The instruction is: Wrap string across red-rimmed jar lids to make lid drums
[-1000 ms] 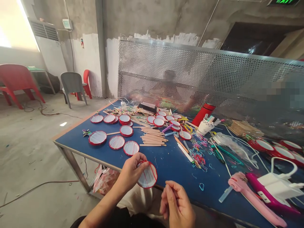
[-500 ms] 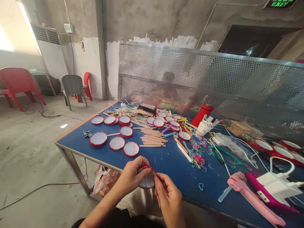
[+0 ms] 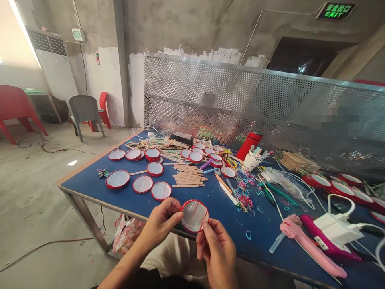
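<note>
Above the table's front edge, a small round disc (image 3: pixel 194 216) with a red rim and a whitish face is held up, thin reddish strands crossing its face. My left hand (image 3: pixel 165 220) pinches its left rim between thumb and forefinger. The fingers of my right hand (image 3: pixel 218 247) are closed on the lower right rim, beside a red strand along that edge. Just beyond my hands lie similar discs, among them a red-rimmed disc (image 3: pixel 161 190) and another disc (image 3: pixel 142 184). A pile of wooden craft sticks (image 3: pixel 189 176) is behind the held disc.
The blue table (image 3: pixel 216 216) carries loose coloured rubber bands (image 3: pixel 245 196), a white pen cup (image 3: pixel 252 160), a red bottle (image 3: pixel 249 145), a pink handheld device (image 3: pixel 313 245) and a magenta power strip (image 3: pixel 326 237) with cables. A perforated metal screen (image 3: pixel 255 96) stands behind; a person sits beyond it.
The disc has moved up and right and tilts with more of its face in view. My left thumb has slid off its face to the left rim. The whole view has shifted slightly.
</note>
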{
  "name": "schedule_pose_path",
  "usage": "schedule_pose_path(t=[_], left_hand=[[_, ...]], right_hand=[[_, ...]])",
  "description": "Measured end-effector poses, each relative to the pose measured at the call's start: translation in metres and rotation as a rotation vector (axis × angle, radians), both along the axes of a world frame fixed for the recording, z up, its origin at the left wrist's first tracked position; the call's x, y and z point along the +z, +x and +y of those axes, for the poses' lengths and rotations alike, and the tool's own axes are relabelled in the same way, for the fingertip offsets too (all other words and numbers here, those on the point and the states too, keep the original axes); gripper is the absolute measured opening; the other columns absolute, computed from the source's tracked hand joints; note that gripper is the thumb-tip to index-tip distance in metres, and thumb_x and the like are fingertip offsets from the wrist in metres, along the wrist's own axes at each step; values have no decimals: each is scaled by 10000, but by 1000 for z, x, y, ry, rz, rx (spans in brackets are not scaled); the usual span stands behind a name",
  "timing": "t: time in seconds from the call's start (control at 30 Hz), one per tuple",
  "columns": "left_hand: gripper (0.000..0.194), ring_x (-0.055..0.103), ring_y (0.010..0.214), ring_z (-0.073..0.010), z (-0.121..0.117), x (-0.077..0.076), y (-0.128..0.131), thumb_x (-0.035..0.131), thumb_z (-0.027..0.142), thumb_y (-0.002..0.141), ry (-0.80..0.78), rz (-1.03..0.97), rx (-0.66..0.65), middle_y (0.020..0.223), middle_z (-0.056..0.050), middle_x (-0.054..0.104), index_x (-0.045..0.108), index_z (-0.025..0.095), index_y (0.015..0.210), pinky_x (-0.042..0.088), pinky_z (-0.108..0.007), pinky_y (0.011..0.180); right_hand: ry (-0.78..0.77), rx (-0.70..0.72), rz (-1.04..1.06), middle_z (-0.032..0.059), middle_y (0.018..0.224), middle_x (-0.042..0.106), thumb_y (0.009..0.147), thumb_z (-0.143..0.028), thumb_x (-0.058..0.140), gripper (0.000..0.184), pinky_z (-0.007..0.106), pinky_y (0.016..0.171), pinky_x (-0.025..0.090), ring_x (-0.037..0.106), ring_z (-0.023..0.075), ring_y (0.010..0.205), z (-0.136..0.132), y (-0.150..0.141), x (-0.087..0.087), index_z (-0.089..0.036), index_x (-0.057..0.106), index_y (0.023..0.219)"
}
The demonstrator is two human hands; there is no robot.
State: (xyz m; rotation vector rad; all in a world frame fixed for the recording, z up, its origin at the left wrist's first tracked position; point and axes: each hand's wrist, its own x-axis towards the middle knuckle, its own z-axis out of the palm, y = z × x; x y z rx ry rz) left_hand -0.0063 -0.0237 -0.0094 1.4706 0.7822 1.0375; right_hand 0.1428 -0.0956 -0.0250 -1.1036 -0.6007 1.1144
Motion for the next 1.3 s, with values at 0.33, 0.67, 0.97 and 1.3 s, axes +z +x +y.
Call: schedule_pose_path(t=[0.33, 0.67, 0.97, 1.3], left_hand=[[180, 431, 582, -114, -4, 2, 4, 570, 332, 903, 107, 140, 76, 618, 81, 473, 574, 190, 1016, 358, -220, 579], [205, 627, 695, -158, -14, -2, 15, 596, 243, 877, 357, 329, 270, 823, -17, 710, 647, 205, 1072, 494, -242, 659], [178, 678, 800, -178, -13, -10, 19, 478, 241, 965, 479, 385, 341, 880, -56, 732, 653, 209, 957, 509, -249, 720], [207, 653, 753, -164, -12, -17, 19, 453, 211, 981, 515, 344, 325, 849, -59, 709, 659, 207, 955, 495, -237, 685]], right_hand=[[3, 9, 0, -39, 528, 590, 698, -574, 780, 452, 161, 370, 335, 469, 74, 365, -2, 0, -7, -187, 559, 773], [35, -123, -261, -34, 536, 585, 754, -606, 721, 433, 187, 391, 385, 465, 77, 368, -9, -8, -9, -189, 604, 747], [66, -64, -344, -29, 564, 614, 786, -616, 693, 443, 165, 403, 408, 489, 58, 372, -13, -18, -22, -188, 592, 728], [66, -33, -318, -23, 575, 624, 806, -603, 683, 433, 156, 370, 345, 505, 58, 378, -16, -18, -24, -184, 592, 744]])
